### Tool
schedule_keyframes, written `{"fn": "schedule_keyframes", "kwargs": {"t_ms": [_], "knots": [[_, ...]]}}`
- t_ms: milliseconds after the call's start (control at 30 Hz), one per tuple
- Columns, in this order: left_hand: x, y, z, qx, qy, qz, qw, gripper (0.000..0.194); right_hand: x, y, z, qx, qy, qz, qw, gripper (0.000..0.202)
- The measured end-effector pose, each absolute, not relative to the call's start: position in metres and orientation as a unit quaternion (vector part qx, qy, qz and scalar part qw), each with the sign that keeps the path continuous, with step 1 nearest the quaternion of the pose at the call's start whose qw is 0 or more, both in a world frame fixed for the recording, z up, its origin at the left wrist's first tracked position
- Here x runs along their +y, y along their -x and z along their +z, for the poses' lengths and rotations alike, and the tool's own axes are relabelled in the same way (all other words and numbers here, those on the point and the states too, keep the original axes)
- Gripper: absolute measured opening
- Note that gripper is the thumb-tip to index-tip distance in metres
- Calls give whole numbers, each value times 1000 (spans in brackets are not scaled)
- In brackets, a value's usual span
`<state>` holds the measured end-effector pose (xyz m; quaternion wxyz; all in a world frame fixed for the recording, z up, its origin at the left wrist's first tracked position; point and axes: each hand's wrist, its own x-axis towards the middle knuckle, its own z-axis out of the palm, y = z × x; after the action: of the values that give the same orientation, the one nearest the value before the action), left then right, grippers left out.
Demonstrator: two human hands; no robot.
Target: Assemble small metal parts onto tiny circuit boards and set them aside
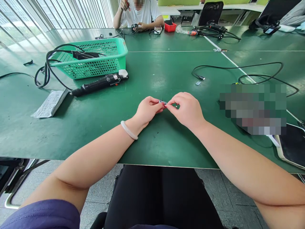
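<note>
My left hand (pixel 150 109) is closed in a pinch on a small grey-and-white patterned piece (pixel 162 102), perhaps a little circuit board. The fingertips of my right hand (pixel 187 109) press together against its right end. A tiny shiny bit shows just under the right fingers; what they hold is too small to name. Both hands meet just above the green table (pixel 143 143), near its front edge. Beyond them lie a cable's plug end (pixel 201 78) and a small light-coloured piece (pixel 198 83).
A green basket (pixel 95 68) holding a black device stands at left, with a black electric screwdriver (pixel 100 84) and a folded paper (pixel 50 103) before it. A black cable (pixel 262 65) loops at right, near a phone (pixel 292 144). Across the table sits a person (pixel 143 16).
</note>
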<state>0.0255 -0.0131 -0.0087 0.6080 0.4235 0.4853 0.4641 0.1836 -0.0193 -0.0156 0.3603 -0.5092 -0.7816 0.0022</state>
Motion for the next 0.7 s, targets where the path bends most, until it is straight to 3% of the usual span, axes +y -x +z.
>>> {"fn": "schedule_keyframes", "kwargs": {"t_ms": [367, 700], "knots": [[-12, -23, -15, 471, -485, 474, 564, 23, -20, -187, -14, -783, 512, 4, 354, 24], [-9, -20, -18, 506, -545, 456, 490, 24, -19, -188, -13, -777, 516, 4, 361, 16]]}}
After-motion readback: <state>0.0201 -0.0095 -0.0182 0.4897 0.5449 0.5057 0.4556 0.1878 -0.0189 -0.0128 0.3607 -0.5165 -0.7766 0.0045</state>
